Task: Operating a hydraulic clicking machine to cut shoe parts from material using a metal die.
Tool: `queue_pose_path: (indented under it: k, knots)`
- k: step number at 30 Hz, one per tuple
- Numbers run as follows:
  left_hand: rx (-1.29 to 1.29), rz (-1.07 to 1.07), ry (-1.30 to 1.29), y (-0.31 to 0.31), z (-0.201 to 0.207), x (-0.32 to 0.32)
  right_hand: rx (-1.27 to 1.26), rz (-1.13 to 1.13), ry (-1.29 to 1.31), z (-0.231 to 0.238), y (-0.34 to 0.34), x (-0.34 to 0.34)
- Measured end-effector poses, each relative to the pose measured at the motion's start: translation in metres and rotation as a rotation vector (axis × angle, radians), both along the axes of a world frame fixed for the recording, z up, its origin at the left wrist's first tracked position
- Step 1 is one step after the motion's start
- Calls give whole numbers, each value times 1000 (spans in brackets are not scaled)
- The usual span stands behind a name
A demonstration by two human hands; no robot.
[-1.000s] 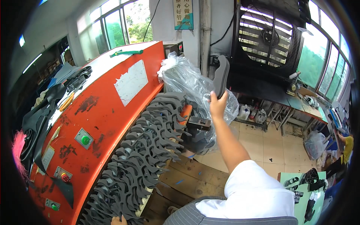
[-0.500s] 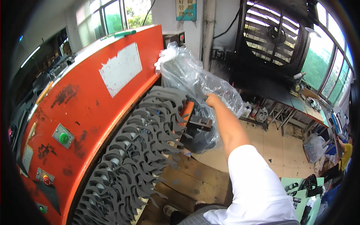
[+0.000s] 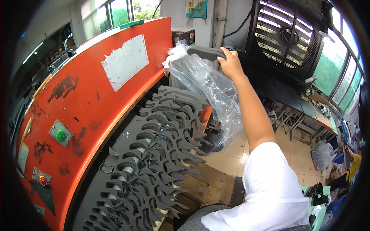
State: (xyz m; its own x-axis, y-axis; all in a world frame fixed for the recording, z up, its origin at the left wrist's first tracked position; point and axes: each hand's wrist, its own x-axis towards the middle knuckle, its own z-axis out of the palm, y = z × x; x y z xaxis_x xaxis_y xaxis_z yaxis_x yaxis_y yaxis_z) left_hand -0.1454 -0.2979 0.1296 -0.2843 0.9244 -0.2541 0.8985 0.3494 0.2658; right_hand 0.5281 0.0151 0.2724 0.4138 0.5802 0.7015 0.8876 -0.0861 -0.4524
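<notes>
My right hand [image 3: 232,65] is raised at the far side of the red machine, its fingers closed round one end of a dark grey foam shoe sole [image 3: 206,52]. The sole is held nearly level above the mouth of a clear plastic bag [image 3: 214,90], with its far end by the bag's bunched white edge. Dark shapes show dimly through the plastic. Below the arm, a dense spread of curved dark grey foam offcuts [image 3: 154,154] covers the machine's bed. My left hand is out of view.
A red machine housing [image 3: 92,92] with a green button [image 3: 61,135] and a red knob [image 3: 43,180] runs along the left. Wooden boards [image 3: 210,183] lie below the bed. Back right stand a dark bench [image 3: 287,104] and a large fan [image 3: 289,34]; another person [image 3: 354,167] is at the right edge.
My right hand has risen from beside the plastic bag to above its mouth, lifting the foam sole into plain view. The camera view has shifted slightly.
</notes>
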Motion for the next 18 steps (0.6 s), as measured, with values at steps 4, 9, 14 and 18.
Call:
queue_pose_path:
  k: [4,9,14,18]
  knots:
    - [-9,-24,-84,7,0,-6,71,-67,46,-44,77,24]
    - [-111,-7,-123,28,10,-7,-281,-56,150,-85,131,32]
    - [-224,-79,-78,43,15,-13,-255,-299,-82,-107,179,-1]
    - [-528,-183,-161,67,35,-31,-97,-204,-192,-103,202,-69]
